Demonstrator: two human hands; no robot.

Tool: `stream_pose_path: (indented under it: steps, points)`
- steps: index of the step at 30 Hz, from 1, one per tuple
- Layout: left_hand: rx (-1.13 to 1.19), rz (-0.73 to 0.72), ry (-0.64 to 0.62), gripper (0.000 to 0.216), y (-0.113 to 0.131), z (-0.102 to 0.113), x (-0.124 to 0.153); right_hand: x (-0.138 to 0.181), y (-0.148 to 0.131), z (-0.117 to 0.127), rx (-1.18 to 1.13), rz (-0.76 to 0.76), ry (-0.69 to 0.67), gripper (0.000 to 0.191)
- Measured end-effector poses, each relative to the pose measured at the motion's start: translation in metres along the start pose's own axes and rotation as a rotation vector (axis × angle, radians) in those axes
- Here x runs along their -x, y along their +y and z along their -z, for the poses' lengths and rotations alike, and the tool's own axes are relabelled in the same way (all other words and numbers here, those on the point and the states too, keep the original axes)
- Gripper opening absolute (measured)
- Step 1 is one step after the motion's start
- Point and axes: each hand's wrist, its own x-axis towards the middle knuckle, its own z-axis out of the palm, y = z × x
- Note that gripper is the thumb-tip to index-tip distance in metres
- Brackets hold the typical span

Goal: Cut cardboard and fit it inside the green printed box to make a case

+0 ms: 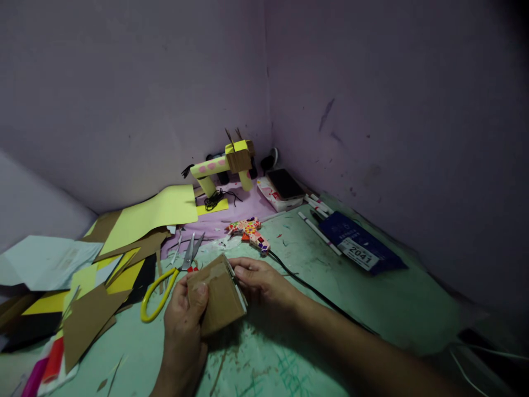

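Note:
My left hand point(184, 325) grips a folded brown cardboard piece point(217, 298) from the left, thumb pressed on its face. My right hand point(260, 281) holds the same piece at its upper right edge, fingers curled against it. The cardboard is held just above a green cutting mat point(372, 309). Yellow-handled scissors point(169, 284) lie just left of my hands. A glue gun point(250, 231) covered in coloured patches lies behind the cardboard, its black cord running right past my right forearm.
Sheets of yellow, brown and black paper point(124, 242) pile up on the left. A paper animal model point(225, 165) stands in the wall corner. A phone on a box point(283, 187), white pens point(320, 231) and a dark blue booklet point(361, 242) lie at the back right.

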Motion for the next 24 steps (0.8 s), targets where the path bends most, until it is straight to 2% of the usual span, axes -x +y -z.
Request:
stream_pose_path:
  steps: [7,11,15,17,21,24]
  points:
    - [-0.206,-0.068,-0.012,0.058,-0.005,0.006,0.002,0.002,-0.002,0.001,0.179,0.058,0.076,0.039]
    - [-0.415,-0.185,0.008,0.057,-0.004,0.006,0.005,0.003,-0.005,0.003,0.301,0.087,0.098,0.040]
    - [-0.565,-0.294,0.009,0.055,-0.009,0.007,0.006,0.002,-0.007,0.005,0.502,0.171,0.118,0.031]
    - [-0.687,-0.459,-0.009,0.054,-0.013,0.009,0.004,0.000,-0.007,0.007,0.553,0.207,0.127,0.026]
    - [-1.031,-0.963,-0.139,0.036,-0.017,0.014,-0.002,-0.003,-0.006,0.012,0.649,0.247,0.107,0.026]
    - [-1.159,-1.151,-0.232,0.037,-0.016,0.015,-0.004,-0.004,-0.005,0.014,0.707,0.243,0.102,0.026]
